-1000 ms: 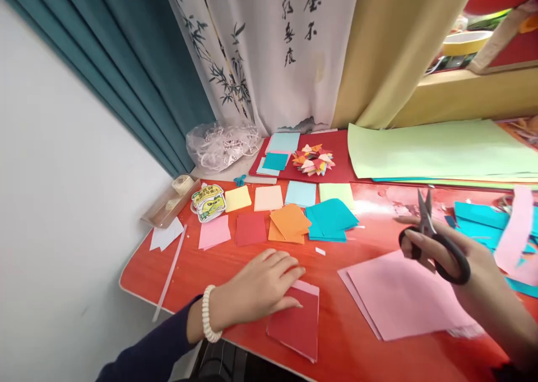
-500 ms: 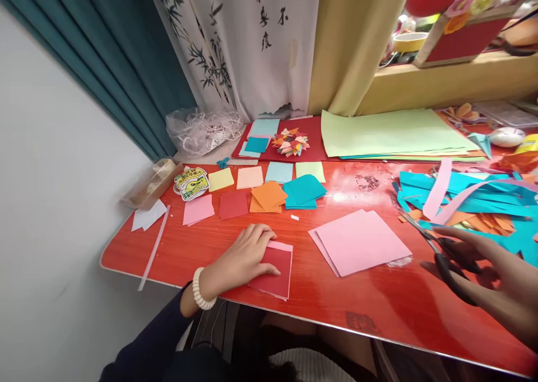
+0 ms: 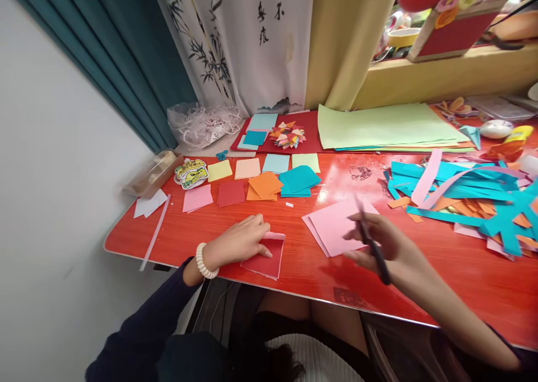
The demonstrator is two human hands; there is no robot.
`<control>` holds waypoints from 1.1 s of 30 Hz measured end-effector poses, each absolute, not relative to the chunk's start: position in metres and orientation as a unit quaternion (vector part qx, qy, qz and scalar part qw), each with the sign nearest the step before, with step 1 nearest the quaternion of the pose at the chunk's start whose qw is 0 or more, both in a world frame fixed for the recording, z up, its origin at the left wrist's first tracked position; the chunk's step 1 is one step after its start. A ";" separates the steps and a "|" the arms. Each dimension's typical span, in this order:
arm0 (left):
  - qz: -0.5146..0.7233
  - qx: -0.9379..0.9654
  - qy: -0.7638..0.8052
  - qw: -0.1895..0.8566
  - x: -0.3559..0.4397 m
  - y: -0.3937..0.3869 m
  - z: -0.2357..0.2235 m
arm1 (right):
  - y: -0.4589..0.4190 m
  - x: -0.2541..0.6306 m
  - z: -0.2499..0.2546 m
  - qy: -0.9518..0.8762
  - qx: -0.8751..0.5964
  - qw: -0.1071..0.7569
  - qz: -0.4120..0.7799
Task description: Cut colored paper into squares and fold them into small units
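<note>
My left hand (image 3: 240,240), with a beaded bracelet on the wrist, rests near the front edge of the table. Its curled fingers and thumb grip a small stack of paper squares (image 3: 269,259), dark red on top with pink edges showing beneath. Black-handled scissors (image 3: 375,253) are in my right hand (image 3: 389,250), raised over the table and a bit blurred, blades pointing up and away. Behind and below that hand lie larger pink paper sheets (image 3: 325,225), partly covered by it.
Small coloured paper squares (image 3: 264,186) lie in rows beyond my left hand. Blue, orange and pink paper scraps (image 3: 462,186) heap up at the right. Large green sheets (image 3: 386,127) and a folded-paper ring (image 3: 288,135) are at the back. A clear box (image 3: 153,175) stands at the left edge.
My right hand has moved left with the scissors, from beside the scraps to above the large pink sheets. My left hand stays at the small stack, its fingers more curled. The view has shifted slightly.
</note>
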State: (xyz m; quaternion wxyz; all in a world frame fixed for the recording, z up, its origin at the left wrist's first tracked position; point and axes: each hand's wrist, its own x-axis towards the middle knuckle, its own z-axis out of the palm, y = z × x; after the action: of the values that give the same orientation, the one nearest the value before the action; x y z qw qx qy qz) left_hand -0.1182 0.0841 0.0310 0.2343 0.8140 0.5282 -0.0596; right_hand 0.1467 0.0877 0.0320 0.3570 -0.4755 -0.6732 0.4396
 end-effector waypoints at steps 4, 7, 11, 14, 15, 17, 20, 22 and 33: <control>-0.050 0.833 0.481 0.271 -0.116 0.094 0.040 | 0.110 0.108 0.033 -0.706 -0.357 0.274 0.548; -0.044 0.841 0.454 0.291 -0.106 0.108 0.053 | 0.128 0.090 0.026 -0.722 -0.310 0.254 0.565; 0.057 0.809 0.513 0.282 -0.097 0.128 0.061 | 0.147 0.084 0.012 -0.653 -0.342 0.293 0.609; 0.228 0.746 0.545 0.308 -0.098 0.138 0.051 | 0.155 0.087 0.006 -0.582 -0.360 0.380 0.623; 0.280 0.717 0.550 0.324 -0.099 0.139 0.046 | 0.156 0.088 0.005 -0.561 -0.364 0.422 0.612; 0.340 0.672 0.557 0.351 -0.100 0.139 0.036 | 0.158 0.090 0.003 -0.530 -0.370 0.496 0.580; 0.355 0.691 0.558 0.293 -0.102 0.133 0.026 | 0.160 0.092 0.000 -0.560 -0.380 0.510 0.531; 0.337 0.741 0.550 0.186 -0.106 0.128 0.022 | 0.160 0.093 -0.002 -0.625 -0.391 0.476 0.479; 0.246 0.803 0.522 0.145 -0.128 0.123 0.000 | 0.155 0.089 -0.017 -0.689 -0.383 0.391 0.474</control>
State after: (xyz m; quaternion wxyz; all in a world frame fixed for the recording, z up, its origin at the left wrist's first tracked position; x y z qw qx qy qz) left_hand -0.1279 0.1235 0.0003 0.1447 0.8034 0.5225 0.2463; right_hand 0.0889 0.1555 -0.0173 0.3911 -0.3829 -0.6894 0.4745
